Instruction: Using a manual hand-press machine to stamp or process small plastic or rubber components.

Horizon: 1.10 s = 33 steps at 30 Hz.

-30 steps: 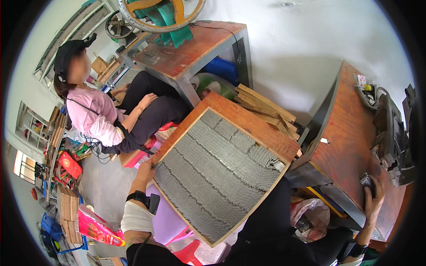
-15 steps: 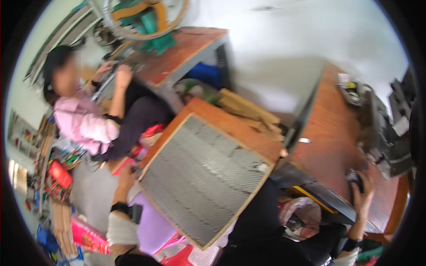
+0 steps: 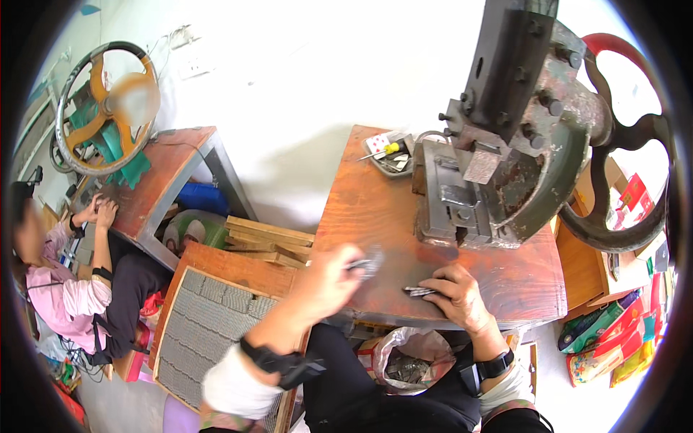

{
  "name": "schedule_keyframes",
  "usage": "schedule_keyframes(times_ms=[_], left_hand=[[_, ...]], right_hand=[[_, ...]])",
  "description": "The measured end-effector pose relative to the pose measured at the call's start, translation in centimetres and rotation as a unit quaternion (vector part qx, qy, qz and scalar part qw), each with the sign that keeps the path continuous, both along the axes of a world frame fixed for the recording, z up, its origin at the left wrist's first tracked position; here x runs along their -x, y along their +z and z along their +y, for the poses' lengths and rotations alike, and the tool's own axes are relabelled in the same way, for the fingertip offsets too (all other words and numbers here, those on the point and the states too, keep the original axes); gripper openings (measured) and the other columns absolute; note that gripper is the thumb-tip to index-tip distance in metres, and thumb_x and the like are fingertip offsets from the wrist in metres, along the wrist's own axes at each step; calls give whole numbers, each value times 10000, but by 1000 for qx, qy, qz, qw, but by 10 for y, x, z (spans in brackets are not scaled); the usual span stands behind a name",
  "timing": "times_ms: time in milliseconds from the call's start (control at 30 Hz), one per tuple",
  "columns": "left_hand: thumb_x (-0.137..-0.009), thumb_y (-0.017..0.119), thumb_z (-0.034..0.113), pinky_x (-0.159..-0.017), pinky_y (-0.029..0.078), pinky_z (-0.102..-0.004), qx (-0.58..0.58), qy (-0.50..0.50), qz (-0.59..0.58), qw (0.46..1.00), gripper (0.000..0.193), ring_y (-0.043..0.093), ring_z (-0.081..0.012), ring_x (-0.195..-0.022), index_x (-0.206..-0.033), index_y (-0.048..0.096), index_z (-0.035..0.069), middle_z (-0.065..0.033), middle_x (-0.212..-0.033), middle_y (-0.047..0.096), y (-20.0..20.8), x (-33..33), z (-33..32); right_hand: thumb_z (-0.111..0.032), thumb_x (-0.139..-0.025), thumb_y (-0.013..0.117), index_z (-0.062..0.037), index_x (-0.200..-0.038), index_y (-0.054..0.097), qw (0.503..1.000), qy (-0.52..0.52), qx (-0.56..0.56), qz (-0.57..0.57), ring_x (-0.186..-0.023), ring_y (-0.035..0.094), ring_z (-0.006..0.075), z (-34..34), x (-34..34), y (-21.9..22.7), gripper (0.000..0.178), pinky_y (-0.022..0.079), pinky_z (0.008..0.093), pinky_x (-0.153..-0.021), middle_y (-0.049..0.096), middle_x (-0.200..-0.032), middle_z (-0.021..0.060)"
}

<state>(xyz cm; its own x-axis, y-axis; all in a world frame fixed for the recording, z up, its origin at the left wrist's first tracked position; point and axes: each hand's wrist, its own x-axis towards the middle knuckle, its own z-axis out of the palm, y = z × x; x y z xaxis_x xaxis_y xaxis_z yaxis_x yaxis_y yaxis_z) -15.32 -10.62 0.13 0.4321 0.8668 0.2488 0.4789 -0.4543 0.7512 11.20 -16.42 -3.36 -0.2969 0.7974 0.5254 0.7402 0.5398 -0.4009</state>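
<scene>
Metal pieces (image 3: 417,291), small and grey, were clamped in the fingers of my right hand (image 3: 462,296) over the near side of the table (image 3: 368,209), nearer than the press (image 3: 516,94). To the left, my left hand (image 3: 332,278) had its fingers closed on a blurred grey bundle (image 3: 372,261). I judged both stiff, light, perhaps slippery, best pinched by the edges.

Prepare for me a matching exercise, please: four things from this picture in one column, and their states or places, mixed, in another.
1. Left hand
2. Screwdriver
3. Rows of grey pieces
4. Open sack

A. Yellow-handled
B. Has loose grey bits inside
C. Holding a blurred grey thing
D. On a wooden board

Pairs: 1-C, 2-A, 3-D, 4-B
</scene>
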Motion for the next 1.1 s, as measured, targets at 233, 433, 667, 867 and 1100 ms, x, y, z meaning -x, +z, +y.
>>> schedule_keyframes(times_ms=[233,433,667,867,1100], left_hand=[[-774,679,78,-658,493,-387,-60,-94,-32,993,177,629,-361,-755,-924,605,19,-185,-812,640,-42,-79,10],[-752,716,83,-665,499,-360,10,-86,-52,995,191,649,-315,-738,-915,642,16,-156,-807,656,-38,-79,5],[-755,689,117,-696,477,-399,-125,-44,-4,991,164,610,-343,-798,-882,648,22,-148,-832,640,-42,-72,12],[-760,689,117,-686,475,-394,-38,-60,-52,996,192,608,-338,-781,-921,658,18,-151,-820,631,-42,-70,13],[-795,671,106,-687,489,-373,60,-80,-64,993,182,625,-340,-794,-949,644,12,-175,-866,648,-30,-69,6]], right_hand=[[-101,-599,794,-44,-1060,612,998,-30,-40,24,-887,569,319,-1,5,-6,498,494,410,-769,585,-1043,131],[-112,-602,796,-29,-1106,571,998,-1,12,57,-983,540,351,4,2,1,557,462,416,-864,553,-1107,146],[-136,-621,780,-63,-1063,617,999,2,39,28,-1015,532,346,6,3,9,476,453,413,-879,563,-1126,135],[-148,-607,798,-44,-1025,624,998,10,29,47,-982,548,326,9,4,2,464,460,405,-861,580,-1090,124],[-109,-585,806,-49,-965,628,996,54,14,63,-974,556,310,10,0,-1,424,472,397,-840,588,-1075,111]])
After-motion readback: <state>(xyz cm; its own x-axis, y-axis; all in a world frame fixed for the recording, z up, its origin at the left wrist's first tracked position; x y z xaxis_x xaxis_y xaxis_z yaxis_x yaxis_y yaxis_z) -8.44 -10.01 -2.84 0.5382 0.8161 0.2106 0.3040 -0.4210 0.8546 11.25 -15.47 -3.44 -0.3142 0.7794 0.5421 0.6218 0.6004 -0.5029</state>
